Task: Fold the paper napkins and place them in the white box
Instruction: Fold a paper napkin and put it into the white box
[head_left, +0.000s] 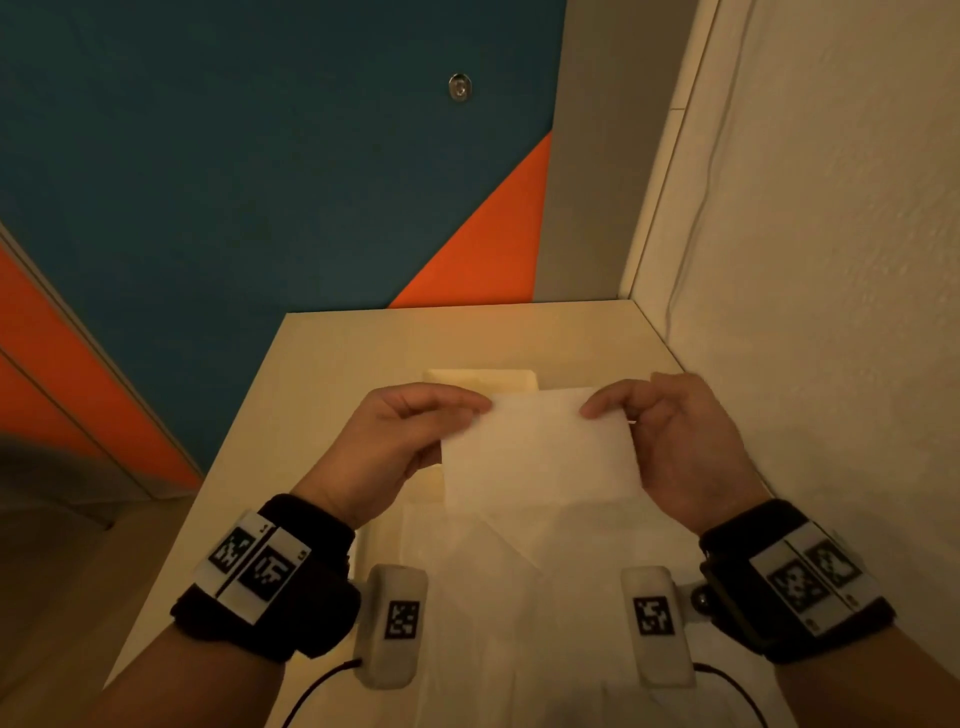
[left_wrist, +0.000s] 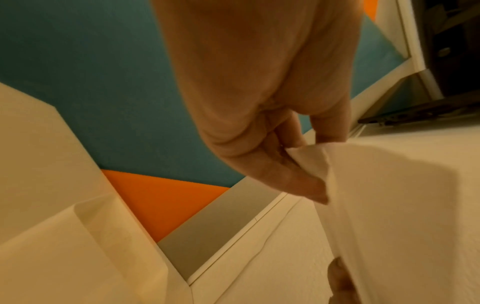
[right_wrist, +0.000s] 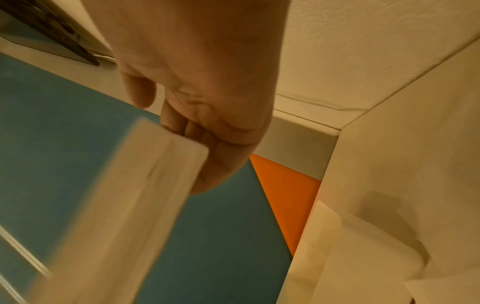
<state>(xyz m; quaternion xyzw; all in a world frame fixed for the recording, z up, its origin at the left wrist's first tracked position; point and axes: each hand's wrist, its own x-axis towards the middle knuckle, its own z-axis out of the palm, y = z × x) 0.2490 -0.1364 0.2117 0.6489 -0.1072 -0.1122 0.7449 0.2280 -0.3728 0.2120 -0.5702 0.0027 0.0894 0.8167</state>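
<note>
Both hands hold one paper napkin (head_left: 537, 447) in the air above the tabletop (head_left: 332, 353). Left hand (head_left: 400, 441) pinches the far left corner between thumb and fingers; right hand (head_left: 670, 441) pinches the far right corner the same way.

White box (head_left: 480, 378) sits on the tabletop just beyond the held napkin; only its far rim shows, the rest is hidden behind the napkin and hands. Loose napkins (head_left: 519, 597) lie flat on the near tabletop, cut off at the frame's near edge.

Writing: none readable. Wrist bands (head_left: 260, 566) carry black-and-white square code markers only. Right wrist view is motion-blurred along the napkin edge.
</note>
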